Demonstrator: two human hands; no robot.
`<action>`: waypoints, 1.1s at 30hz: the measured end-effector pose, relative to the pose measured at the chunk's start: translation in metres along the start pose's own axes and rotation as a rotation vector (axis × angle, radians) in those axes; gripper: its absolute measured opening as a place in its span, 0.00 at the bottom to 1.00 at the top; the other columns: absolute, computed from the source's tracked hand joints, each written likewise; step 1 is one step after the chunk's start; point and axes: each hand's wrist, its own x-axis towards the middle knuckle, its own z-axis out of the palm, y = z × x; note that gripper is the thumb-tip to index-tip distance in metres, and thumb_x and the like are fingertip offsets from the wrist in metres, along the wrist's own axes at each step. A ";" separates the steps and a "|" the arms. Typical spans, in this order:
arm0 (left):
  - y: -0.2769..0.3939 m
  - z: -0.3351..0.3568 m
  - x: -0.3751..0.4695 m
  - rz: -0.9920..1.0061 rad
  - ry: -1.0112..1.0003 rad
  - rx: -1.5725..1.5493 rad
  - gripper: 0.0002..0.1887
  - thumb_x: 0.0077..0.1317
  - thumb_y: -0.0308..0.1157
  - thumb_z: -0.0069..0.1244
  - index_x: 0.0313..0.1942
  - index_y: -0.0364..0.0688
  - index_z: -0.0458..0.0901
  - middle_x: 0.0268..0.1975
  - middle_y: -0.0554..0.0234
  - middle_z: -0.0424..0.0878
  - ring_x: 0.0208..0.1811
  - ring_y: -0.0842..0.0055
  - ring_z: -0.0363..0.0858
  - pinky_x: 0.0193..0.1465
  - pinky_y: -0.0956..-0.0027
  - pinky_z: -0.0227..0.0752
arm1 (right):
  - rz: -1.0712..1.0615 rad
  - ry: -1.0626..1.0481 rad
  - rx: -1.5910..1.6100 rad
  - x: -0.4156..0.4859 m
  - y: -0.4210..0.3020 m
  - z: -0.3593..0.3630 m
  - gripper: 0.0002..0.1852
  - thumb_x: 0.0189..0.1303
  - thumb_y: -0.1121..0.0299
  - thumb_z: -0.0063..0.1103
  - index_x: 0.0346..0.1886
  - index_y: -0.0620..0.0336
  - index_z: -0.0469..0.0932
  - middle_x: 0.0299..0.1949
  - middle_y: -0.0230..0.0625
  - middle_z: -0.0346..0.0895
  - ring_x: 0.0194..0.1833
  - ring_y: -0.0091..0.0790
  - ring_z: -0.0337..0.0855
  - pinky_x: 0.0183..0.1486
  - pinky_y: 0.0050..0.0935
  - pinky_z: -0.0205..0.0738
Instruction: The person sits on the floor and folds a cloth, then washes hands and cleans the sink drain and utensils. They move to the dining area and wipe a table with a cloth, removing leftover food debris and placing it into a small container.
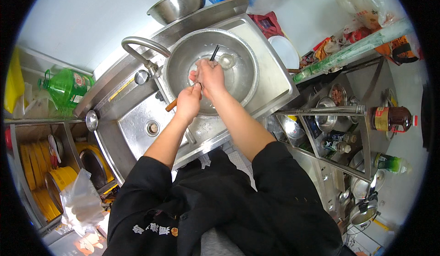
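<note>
A large round metal basin [245, 49] rests over the right part of a stainless steel sink. Over it, my left hand [188, 101] grips a utensil with a wooden handle [171, 105], which sticks out to its lower left. My right hand [210, 75] is closed round dark chopsticks or a similar thin dark tool [215, 52], whose end points up and away. The two hands nearly meet, so the parts between them are hidden. A small clear round dish or bowl [227, 60] lies in the basin, which looks wet inside.
A curved metal faucet [142, 43] reaches over the basin's left rim. The sink bowl with its drain [152, 128] is at left, a ladle [91, 120] at its corner. Another metal bowl [178, 3] stands behind. Shelves with bottles and pans are at right, a green jug [68, 86] at left.
</note>
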 end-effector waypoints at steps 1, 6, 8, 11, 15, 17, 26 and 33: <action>0.006 -0.006 -0.004 -0.341 -0.191 -0.309 0.22 0.77 0.48 0.42 0.27 0.43 0.71 0.17 0.62 0.68 0.13 0.68 0.66 0.16 0.62 0.56 | -0.010 -0.006 -0.014 0.008 -0.007 0.001 0.12 0.72 0.66 0.48 0.35 0.63 0.75 0.22 0.34 0.71 0.18 0.30 0.73 0.20 0.30 0.73; 0.000 -0.022 -0.023 -0.496 -0.272 -0.402 0.22 0.76 0.50 0.45 0.26 0.46 0.69 0.18 0.74 0.62 0.14 0.80 0.57 0.16 0.71 0.50 | -0.081 0.147 0.116 0.039 -0.023 -0.023 0.15 0.77 0.58 0.45 0.38 0.59 0.74 0.23 0.32 0.72 0.21 0.28 0.74 0.20 0.30 0.71; -0.014 -0.002 -0.009 -0.017 -0.027 -0.098 0.20 0.75 0.48 0.47 0.28 0.44 0.72 0.19 0.68 0.68 0.15 0.75 0.63 0.18 0.67 0.57 | -0.096 0.088 0.145 0.033 -0.006 -0.024 0.13 0.77 0.60 0.46 0.40 0.58 0.74 0.24 0.32 0.72 0.22 0.27 0.74 0.23 0.31 0.75; -0.026 0.016 0.011 0.611 0.366 0.405 0.16 0.73 0.42 0.50 0.35 0.37 0.78 0.29 0.52 0.82 0.28 0.60 0.80 0.34 0.57 0.73 | -0.094 -0.104 0.083 0.005 0.018 -0.016 0.12 0.76 0.62 0.50 0.48 0.60 0.76 0.39 0.35 0.77 0.35 0.33 0.81 0.34 0.34 0.81; -0.026 0.021 -0.001 0.470 0.223 0.407 0.15 0.73 0.39 0.47 0.36 0.35 0.79 0.32 0.46 0.84 0.36 0.53 0.83 0.41 0.54 0.74 | 0.006 -0.124 -0.136 -0.006 -0.008 -0.009 0.09 0.75 0.67 0.51 0.45 0.61 0.79 0.32 0.31 0.76 0.31 0.28 0.82 0.33 0.31 0.83; -0.018 0.016 -0.013 0.267 0.083 0.336 0.15 0.73 0.38 0.47 0.35 0.34 0.78 0.31 0.44 0.84 0.36 0.52 0.83 0.42 0.54 0.74 | -0.088 -0.027 -0.217 0.001 -0.027 -0.012 0.07 0.73 0.68 0.53 0.47 0.60 0.75 0.34 0.32 0.75 0.29 0.29 0.80 0.31 0.29 0.80; -0.001 0.019 -0.009 0.335 0.159 0.449 0.13 0.71 0.35 0.46 0.40 0.32 0.76 0.36 0.38 0.82 0.41 0.50 0.82 0.46 0.51 0.74 | -0.088 -0.098 -0.183 0.024 0.002 -0.019 0.10 0.75 0.63 0.52 0.44 0.59 0.76 0.30 0.31 0.74 0.29 0.27 0.78 0.29 0.28 0.76; -0.026 0.004 0.020 0.322 0.215 0.460 0.13 0.74 0.34 0.45 0.39 0.31 0.78 0.27 0.46 0.83 0.27 0.60 0.83 0.35 0.56 0.75 | -0.026 -0.112 -0.107 -0.002 0.020 -0.007 0.10 0.76 0.68 0.48 0.52 0.62 0.74 0.33 0.35 0.78 0.32 0.33 0.82 0.34 0.37 0.81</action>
